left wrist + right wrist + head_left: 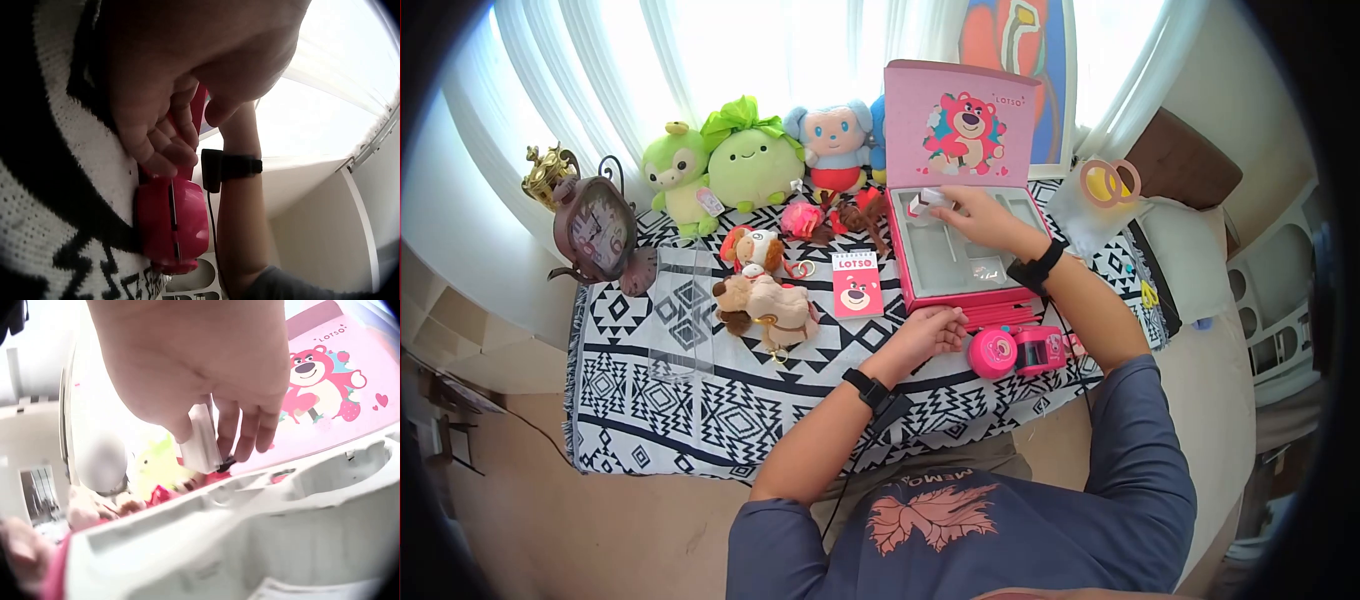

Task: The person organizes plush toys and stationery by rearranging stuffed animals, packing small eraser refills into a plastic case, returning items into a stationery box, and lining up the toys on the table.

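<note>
My right hand (985, 217) pinches a small white box (201, 440) between thumb and fingers. It is over the left back part of the pink Lotso gift box (990, 298), whose lid (960, 85) stands raised behind. Inside lies a grey moulded tray (928, 245) with several hollows and a clear plastic piece near the front. My left hand (925, 340) lies by the box's front left corner, fingers loosely curled and holding nothing. Just right of it sit a round pink case (992, 352) and a pink and black item (1040, 350); the pink case also shows below my fingers in the left wrist view.
A Lotso notepad (857, 285) lies left of the box, near a plush dog (770, 312). Larger plush toys, including a round green one (752, 168), line the back. A brown clock (600, 232) stands far left. A clear bag with ring handles (1100, 215) is at right.
</note>
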Demonstrator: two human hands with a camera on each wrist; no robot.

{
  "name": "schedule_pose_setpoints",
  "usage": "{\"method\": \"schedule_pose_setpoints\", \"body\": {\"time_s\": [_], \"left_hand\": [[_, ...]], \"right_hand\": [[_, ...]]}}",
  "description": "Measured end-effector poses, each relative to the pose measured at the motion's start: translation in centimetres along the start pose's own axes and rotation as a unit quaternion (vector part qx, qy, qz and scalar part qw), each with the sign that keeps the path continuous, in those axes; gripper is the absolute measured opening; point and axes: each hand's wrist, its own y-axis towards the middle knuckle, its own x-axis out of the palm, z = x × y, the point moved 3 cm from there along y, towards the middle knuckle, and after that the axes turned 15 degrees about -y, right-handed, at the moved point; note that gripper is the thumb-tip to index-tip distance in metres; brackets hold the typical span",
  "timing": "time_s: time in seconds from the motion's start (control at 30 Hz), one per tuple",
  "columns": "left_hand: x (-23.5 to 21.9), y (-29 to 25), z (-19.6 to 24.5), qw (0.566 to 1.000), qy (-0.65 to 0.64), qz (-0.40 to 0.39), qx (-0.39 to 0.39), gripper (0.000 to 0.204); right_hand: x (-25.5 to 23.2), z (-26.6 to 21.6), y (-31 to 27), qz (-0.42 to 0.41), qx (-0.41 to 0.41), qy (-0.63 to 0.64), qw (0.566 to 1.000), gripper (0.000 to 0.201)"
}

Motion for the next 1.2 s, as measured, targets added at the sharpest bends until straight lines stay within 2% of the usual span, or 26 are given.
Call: {"method": "schedule_pose_setpoints", "body": {"time_s": [0.03, 0.07, 0.1, 0.13, 0.17, 0.2, 0.27, 0.3, 0.33, 0.37, 0.4, 0.43, 0.5, 0.53, 0.57, 0.63, 0.67, 0.7, 0.73, 0.77, 0.83, 0.97, 1.0, 1.07, 1.17, 1.2], "left_hand": [[0.3, -0.4, 0.1, 0.999, 0.044, 0.019, 0.001, 0.030], [0.1, -0.5, 0.3, 0.995, 0.097, 0.028, 0.010, 0.033], [0.9, -1.9, 1.4, 0.989, 0.136, 0.058, 0.005, 0.035], [0.8, -2.6, 1.7, 0.981, 0.176, 0.074, 0.034, 0.036], [0.7, -3.3, 1.8, 0.970, 0.215, 0.090, 0.062, 0.037], [0.7, -4.6, 2.1, 0.956, 0.250, 0.107, 0.107, 0.041], [-1.0, -6.0, 1.7, 0.903, 0.374, 0.145, 0.152, 0.053], [-1.5, -6.8, 1.5, 0.868, 0.433, 0.166, 0.178, 0.065], [-0.8, -7.7, 1.6, 0.865, 0.438, 0.168, 0.175, 0.065], [0.1, -8.8, 1.6, 0.872, 0.422, 0.167, 0.183, 0.073], [0.7, -9.5, 1.5, 0.878, 0.406, 0.166, 0.190, 0.082], [0.7, -9.7, 1.3, 0.877, 0.409, 0.169, 0.186, 0.082], [0.3, -9.5, 1.2, 0.893, 0.367, 0.159, 0.206, 0.087], [-0.6, -9.1, 1.0, 0.861, 0.412, 0.176, 0.243, 0.083], [-1.7, -8.5, 0.7, 0.860, 0.413, 0.178, 0.242, 0.083], [-2.5, -8.4, 0.9, 0.788, 0.501, 0.209, 0.289, 0.076], [-3.0, -8.5, 1.0, 0.774, 0.517, 0.213, 0.297, 0.067], [-2.5, -9.0, 1.4, 0.772, 0.520, 0.214, 0.295, 0.067], [-1.7, -9.4, 2.0, 0.834, 0.449, 0.184, 0.261, 0.066], [-1.3, -9.6, 2.2, 0.888, 0.374, 0.152, 0.223, 0.065], [-2.7, -9.2, 2.2, 0.889, 0.377, 0.144, 0.216, 0.065], [-2.7, -9.4, 2.8, 0.893, 0.378, 0.152, 0.192, 0.067], [-2.4, -9.6, 3.0, 0.892, 0.382, 0.151, 0.188, 0.067], [-1.8, -10.2, 4.1, 0.827, 0.485, 0.202, 0.202, 0.068], [-1.8, -10.6, 5.1, 0.791, 0.552, 0.205, 0.168, 0.069], [-2.0, -10.6, 5.1, 0.790, 0.553, 0.204, 0.167, 0.069]], "right_hand": [[-0.4, -0.6, -2.0, -0.066, 0.095, 0.070, 0.991, 0.030], [-0.3, -1.1, -3.3, -0.065, 0.100, 0.073, 0.990, 0.030], [0.0, -1.6, -4.4, -0.062, 0.092, 0.169, 0.979, 0.030], [0.2, -2.4, -5.6, -0.056, 0.083, 0.265, 0.959, 0.031], [0.2, -3.1, -6.8, -0.055, 0.087, 0.269, 0.958, 0.031], [0.1, -4.2, -7.8, -0.087, 0.096, 0.312, 0.941, 0.031], [1.8, -5.1, -9.7, -0.128, 0.120, 0.393, 0.902, 0.031], [1.9, -6.1, -10.3, -0.125, 0.119, 0.399, 0.901, 0.031], [1.8, -7.5, -10.9, -0.141, 0.139, 0.351, 0.915, 0.031], [2.0, -8.6, -11.3, -0.157, 0.160, 0.303, 0.926, 0.032], [2.8, -9.2, -11.5, -0.126, 0.147, 0.304, 0.933, 0.033], [3.4, -9.7, -11.5, -0.125, 0.146, 0.310, 0.931, 0.033], [4.5, -10.7, -11.3, -0.177, 0.167, 0.280, 0.929, 0.032], [5.4, -10.8, -11.1, -0.192, 0.176, 0.284, 0.923, 0.031], [5.7, -10.6, -11.0, -0.191, 0.175, 0.286, 0.922, 0.031], [5.6, -10.9, -10.8, -0.172, 0.095, 0.178, 0.964, 0.040], [6.2, -10.6, -11.0, -0.170, 0.094, 0.182, 0.964, 0.040], [7.0, -10.1, -11.2, -0.155, 0.077, 0.247, 0.953, 0.049], [7.1, -10.2, -11.2, -0.140, 0.060, 0.310, 0.938, 0.060], [7.0, -10.1, -11.2, -0.137, 0.060, 0.314, 0.938, 0.060], [6.3, -10.7, -11.2, -0.197, 0.046, 0.228, 0.953, 0.072], [7.2, -10.6, -10.9, -0.172, 0.040, 0.193, 0.965, 0.063], [7.3, -10.5, -10.7, -0.139, 0.016, 0.173, 0.975, 0.061], [7.4, -10.2, -10.7, -0.103, -0.005, 0.153, 0.983, 0.060], [6.4, -10.6, -10.7, -0.116, 0.002, 0.091, 0.989, 0.052], [6.4, -10.7, -10.7, -0.124, 0.003, 0.072, 0.990, 0.051]]}}
